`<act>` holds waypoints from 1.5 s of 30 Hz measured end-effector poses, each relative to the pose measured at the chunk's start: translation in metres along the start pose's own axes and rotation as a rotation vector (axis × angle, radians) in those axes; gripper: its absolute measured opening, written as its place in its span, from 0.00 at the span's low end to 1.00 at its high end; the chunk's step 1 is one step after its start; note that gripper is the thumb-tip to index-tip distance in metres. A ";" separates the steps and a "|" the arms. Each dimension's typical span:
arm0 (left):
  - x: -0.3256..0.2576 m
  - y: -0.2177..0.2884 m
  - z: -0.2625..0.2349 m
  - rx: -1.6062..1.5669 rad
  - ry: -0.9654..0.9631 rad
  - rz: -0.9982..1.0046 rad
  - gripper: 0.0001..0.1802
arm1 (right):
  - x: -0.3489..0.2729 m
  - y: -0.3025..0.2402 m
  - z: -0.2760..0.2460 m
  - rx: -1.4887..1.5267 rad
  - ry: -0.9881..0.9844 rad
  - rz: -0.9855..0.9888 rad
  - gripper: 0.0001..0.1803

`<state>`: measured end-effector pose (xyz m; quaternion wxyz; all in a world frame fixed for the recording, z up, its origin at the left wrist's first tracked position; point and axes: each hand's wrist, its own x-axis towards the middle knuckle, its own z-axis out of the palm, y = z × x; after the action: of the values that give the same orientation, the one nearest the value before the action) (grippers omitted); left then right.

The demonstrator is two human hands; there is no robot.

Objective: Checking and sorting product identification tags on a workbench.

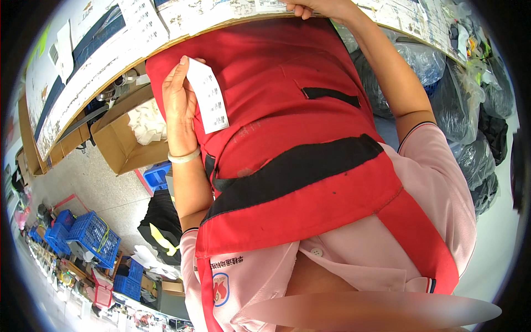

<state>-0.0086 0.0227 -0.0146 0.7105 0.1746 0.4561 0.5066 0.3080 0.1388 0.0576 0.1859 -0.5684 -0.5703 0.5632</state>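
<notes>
My left hand (180, 94) is closed on one end of a white label strip (209, 99), thumb on top. The strip bears rows of dark print and hangs down in front of my red apron (265, 72). Beyond the apron, my right hand (312, 6) rests at the near edge of a worn white table (193, 21). Its fingers are curled, and the upper frame edge cuts off part of the hand. Beside those fingers lies a pale printed paper (270, 5). Whatever the fingers may hold is hidden.
Another printed label strip (142, 19) lies on the table's left. Below it stands an open cardboard box (124, 146) with cream-coloured pieces inside. Blue crates (94, 238) are on the floor at left. Filled clear plastic bags (456, 105) crowd the right side.
</notes>
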 end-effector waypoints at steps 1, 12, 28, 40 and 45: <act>0.000 0.000 0.000 -0.001 0.003 -0.002 0.14 | 0.000 0.000 0.000 -0.005 0.005 -0.010 0.10; 0.001 0.001 0.002 -0.004 -0.011 0.000 0.16 | -0.006 -0.006 0.002 -0.083 0.036 -0.016 0.11; -0.016 -0.001 0.015 0.159 -0.023 0.209 0.12 | -0.043 -0.030 0.027 0.088 -0.093 -0.137 0.09; -0.050 0.019 0.046 0.360 -0.141 0.283 0.04 | -0.053 -0.064 0.087 -0.020 -0.387 -0.215 0.12; -0.048 0.017 0.045 0.292 -0.112 0.334 0.04 | -0.055 -0.055 0.074 0.022 -0.074 -0.582 0.21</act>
<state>0.0157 -0.0027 0.0439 0.6083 0.3765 0.4491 0.5353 0.2362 0.0746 0.1063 0.3247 -0.3580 -0.7095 0.5128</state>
